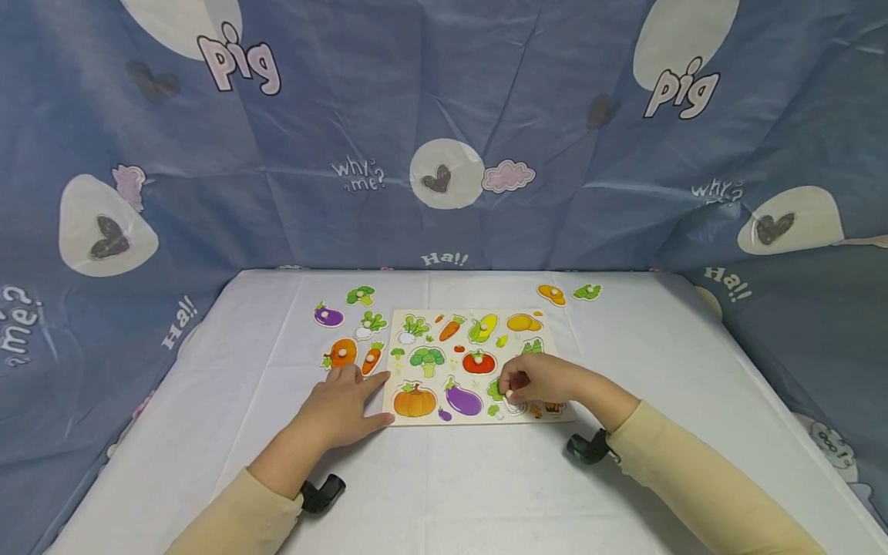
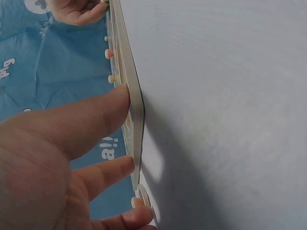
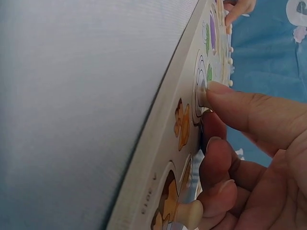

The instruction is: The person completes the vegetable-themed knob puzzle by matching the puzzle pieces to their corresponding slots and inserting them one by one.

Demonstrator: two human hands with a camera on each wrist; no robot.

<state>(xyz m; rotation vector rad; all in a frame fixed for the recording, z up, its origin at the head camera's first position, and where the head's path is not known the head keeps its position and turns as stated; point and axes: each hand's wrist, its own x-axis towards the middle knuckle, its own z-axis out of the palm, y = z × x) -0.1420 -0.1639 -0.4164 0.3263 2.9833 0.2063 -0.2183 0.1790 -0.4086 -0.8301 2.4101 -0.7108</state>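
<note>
A wooden vegetable puzzle board (image 1: pixel 479 381) lies flat on the white table. My right hand (image 1: pixel 537 378) is over its lower right part. There the thumb and index finger pinch the small knob of a cabbage puzzle piece (image 1: pixel 496 391), green at the leaves and white at the base. In the right wrist view the piece (image 3: pixel 199 91) sits right at the board surface, its leaves partly hidden. At the board's left side, my left hand (image 1: pixel 340 408) touches the edge with extended thumb and index finger. Its other fingers reach beside the loose pumpkin piece (image 1: pixel 343 352).
Left of the board lie loose eggplant (image 1: pixel 328 315), broccoli (image 1: pixel 361 295), turnip (image 1: pixel 370 324) and carrot (image 1: pixel 371 359) pieces. A potato piece (image 1: pixel 551 294) and a green vegetable piece (image 1: pixel 587 292) lie beyond its far right corner. A patterned blue cloth (image 1: pixel 388 223) hangs behind the table.
</note>
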